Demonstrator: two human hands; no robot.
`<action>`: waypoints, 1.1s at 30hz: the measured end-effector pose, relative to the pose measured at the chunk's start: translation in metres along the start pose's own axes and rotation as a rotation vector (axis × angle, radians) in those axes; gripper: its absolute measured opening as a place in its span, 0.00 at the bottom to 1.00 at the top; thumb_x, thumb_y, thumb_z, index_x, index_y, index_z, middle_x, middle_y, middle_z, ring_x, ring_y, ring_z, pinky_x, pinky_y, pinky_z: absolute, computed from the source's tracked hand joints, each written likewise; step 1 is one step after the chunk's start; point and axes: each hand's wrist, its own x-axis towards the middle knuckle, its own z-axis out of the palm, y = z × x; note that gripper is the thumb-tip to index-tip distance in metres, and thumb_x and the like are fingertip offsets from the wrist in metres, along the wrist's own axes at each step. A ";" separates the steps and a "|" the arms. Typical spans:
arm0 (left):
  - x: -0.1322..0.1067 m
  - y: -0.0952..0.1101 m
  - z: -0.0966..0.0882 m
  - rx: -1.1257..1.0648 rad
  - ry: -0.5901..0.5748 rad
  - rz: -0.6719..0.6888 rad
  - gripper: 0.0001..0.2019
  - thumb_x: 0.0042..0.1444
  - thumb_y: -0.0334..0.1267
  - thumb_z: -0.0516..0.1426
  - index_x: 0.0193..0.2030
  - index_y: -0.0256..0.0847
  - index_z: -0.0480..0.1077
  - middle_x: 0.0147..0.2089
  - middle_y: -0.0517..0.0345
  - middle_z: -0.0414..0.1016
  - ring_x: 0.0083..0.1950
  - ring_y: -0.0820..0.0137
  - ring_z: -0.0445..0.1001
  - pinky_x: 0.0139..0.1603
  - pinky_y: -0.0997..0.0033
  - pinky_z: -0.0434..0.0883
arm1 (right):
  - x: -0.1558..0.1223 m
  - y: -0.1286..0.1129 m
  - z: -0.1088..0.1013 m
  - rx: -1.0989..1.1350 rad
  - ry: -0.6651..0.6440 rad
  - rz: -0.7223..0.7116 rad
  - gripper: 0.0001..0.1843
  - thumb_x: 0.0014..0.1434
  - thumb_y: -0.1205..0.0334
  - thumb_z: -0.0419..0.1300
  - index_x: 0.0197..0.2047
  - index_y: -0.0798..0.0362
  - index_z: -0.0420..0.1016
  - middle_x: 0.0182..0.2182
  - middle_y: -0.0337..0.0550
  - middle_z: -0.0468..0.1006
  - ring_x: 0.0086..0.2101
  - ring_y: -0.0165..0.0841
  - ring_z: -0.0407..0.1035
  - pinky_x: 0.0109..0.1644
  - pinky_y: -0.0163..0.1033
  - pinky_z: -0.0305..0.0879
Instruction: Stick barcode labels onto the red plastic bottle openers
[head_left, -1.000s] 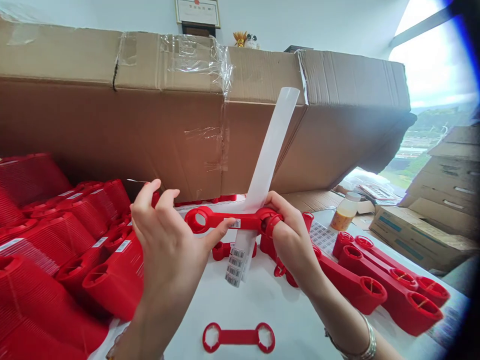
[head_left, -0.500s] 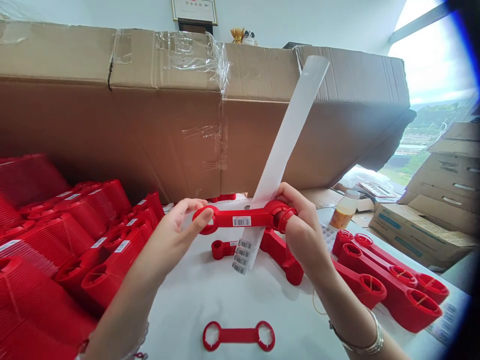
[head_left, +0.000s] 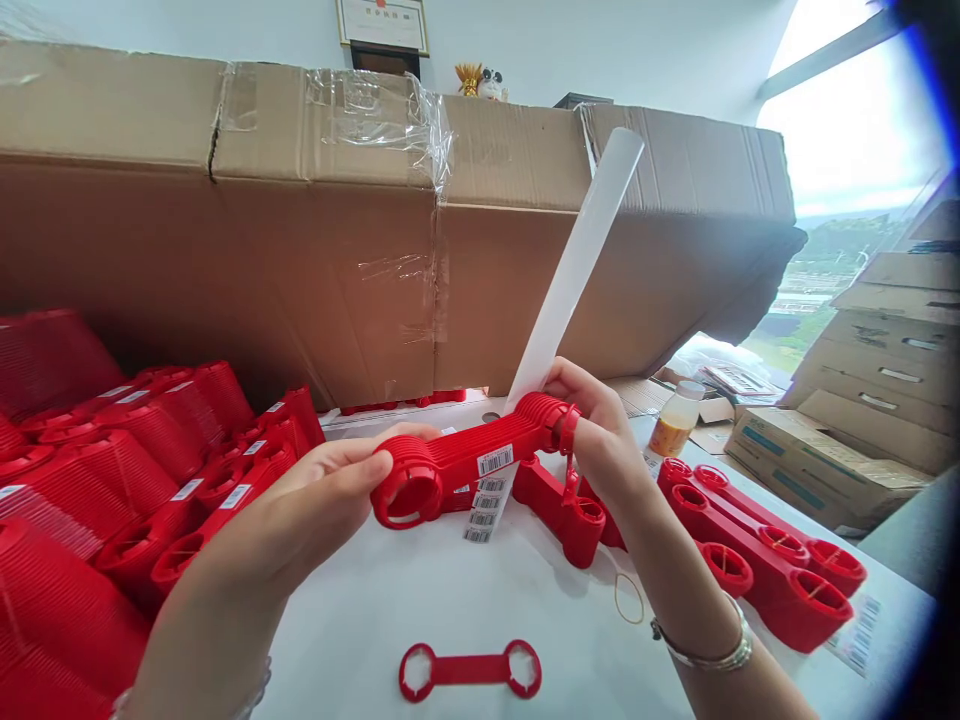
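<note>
Held stack (head_left: 466, 448) — before carton (head_left: 300, 280)

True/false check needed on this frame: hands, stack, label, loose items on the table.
1. The left hand and right hand both hold the stack of red plastic dumbbell-shaped pieces. True.
2. The stack carries no label. False: a white rectangular barcode label is on its side.
3. A single flat red dumbbell-shaped piece lies on the white table. True.
4. A thin yellowish loop encircles the stack. False: the thin yellowish loop lies on the table.
</note>
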 end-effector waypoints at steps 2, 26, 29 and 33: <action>0.000 0.000 -0.005 -0.207 -0.141 -0.125 0.13 0.56 0.50 0.62 0.40 0.48 0.84 0.37 0.46 0.84 0.42 0.54 0.84 0.43 0.53 0.81 | 0.001 0.000 -0.001 0.009 -0.014 0.012 0.07 0.51 0.69 0.60 0.36 0.52 0.74 0.29 0.37 0.77 0.30 0.31 0.71 0.32 0.36 0.67; -0.009 0.005 0.008 0.002 0.479 0.292 0.11 0.61 0.44 0.65 0.50 0.54 0.74 0.48 0.65 0.74 0.50 0.68 0.75 0.52 0.69 0.75 | -0.005 0.005 0.003 -0.225 0.044 0.029 0.11 0.51 0.73 0.50 0.31 0.49 0.70 0.27 0.34 0.72 0.30 0.31 0.64 0.30 0.37 0.59; -0.013 0.004 0.012 -0.090 0.375 0.283 0.14 0.56 0.40 0.69 0.48 0.54 0.76 0.43 0.65 0.75 0.44 0.72 0.76 0.41 0.80 0.77 | -0.013 0.000 0.009 -0.228 0.025 0.039 0.12 0.53 0.73 0.50 0.32 0.49 0.69 0.27 0.33 0.70 0.32 0.31 0.66 0.30 0.36 0.59; -0.019 0.006 0.024 -0.074 0.259 0.173 0.16 0.55 0.40 0.70 0.49 0.54 0.74 0.34 0.66 0.79 0.37 0.72 0.80 0.34 0.81 0.77 | -0.022 -0.008 0.014 -0.243 -0.005 0.025 0.11 0.54 0.74 0.48 0.31 0.49 0.67 0.26 0.32 0.70 0.30 0.29 0.63 0.29 0.35 0.57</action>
